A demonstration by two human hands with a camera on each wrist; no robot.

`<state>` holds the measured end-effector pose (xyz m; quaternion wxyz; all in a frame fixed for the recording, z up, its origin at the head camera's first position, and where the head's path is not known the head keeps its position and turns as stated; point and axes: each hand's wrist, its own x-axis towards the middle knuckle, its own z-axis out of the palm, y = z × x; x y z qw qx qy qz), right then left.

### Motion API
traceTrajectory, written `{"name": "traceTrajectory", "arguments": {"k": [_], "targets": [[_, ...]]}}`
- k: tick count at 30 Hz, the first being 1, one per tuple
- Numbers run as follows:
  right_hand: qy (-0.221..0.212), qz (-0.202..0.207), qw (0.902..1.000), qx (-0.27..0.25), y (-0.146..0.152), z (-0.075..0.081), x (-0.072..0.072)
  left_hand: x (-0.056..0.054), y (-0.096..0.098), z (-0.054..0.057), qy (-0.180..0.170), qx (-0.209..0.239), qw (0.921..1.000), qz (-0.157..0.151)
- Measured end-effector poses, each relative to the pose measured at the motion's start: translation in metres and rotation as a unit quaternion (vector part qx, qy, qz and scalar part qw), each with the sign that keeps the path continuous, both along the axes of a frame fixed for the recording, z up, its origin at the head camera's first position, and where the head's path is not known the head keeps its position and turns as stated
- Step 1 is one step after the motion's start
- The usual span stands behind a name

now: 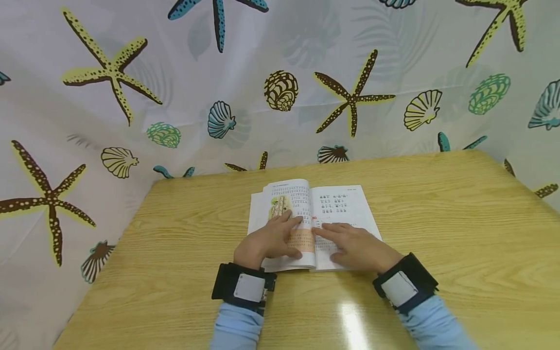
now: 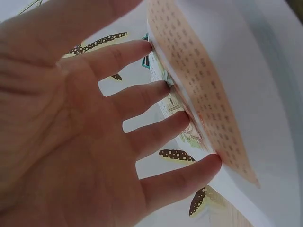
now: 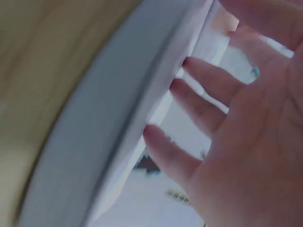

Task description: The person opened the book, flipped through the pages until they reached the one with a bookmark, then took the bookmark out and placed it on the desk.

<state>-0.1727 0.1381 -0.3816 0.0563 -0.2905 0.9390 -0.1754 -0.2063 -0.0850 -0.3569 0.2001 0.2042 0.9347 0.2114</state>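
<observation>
An open book (image 1: 345, 201) with printed text lies on the table, its spine running roughly front to back. On its left page are a small coloured picture (image 1: 280, 206) and an orange text block (image 1: 301, 240). My left hand (image 1: 273, 237) rests on that page with its fingers spread; in the left wrist view the fingertips (image 2: 182, 118) touch the paper beside the orange block. Across the spine, my right hand (image 1: 356, 245) lies on the right page, fingers extended. The right wrist view shows its fingertips (image 3: 154, 132) against the page. Neither hand grips anything.
The wooden table (image 1: 188, 233) extends on both sides of the book. Behind it hangs a pale cloth (image 1: 245, 82) printed with starfish and shells. Each wrist wears a black strap (image 1: 411, 282) with a pale plate, above light blue sleeves (image 1: 238, 325).
</observation>
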Motion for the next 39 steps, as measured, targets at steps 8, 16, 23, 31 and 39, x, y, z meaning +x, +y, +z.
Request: {"name": "traceTrajectory", "arguments": {"k": [8,16,23,31,39], "targets": [[-0.033,-0.122,0.9915,0.031,0.045,-0.003,-0.009,-0.001,0.002,0.000,0.004,-0.001,1.0000,-0.002],[-0.057,-0.193,0.9784,0.047,0.063,-0.004,-0.015,0.000,0.001,0.002,-0.003,0.007,1.0000,0.004],[-0.070,-0.196,0.9770,0.045,0.058,0.001,-0.013,0.000,-0.002,0.000,-0.003,0.012,0.9999,0.008],[-0.015,-0.194,0.9806,0.024,0.047,0.009,-0.010,0.000,-0.002,0.000,-0.003,0.017,0.9998,0.012],[-0.093,-0.099,0.9641,-0.228,0.033,0.023,-0.002,-0.001,-0.003,0.000,-0.007,0.023,0.9997,0.009]]}}
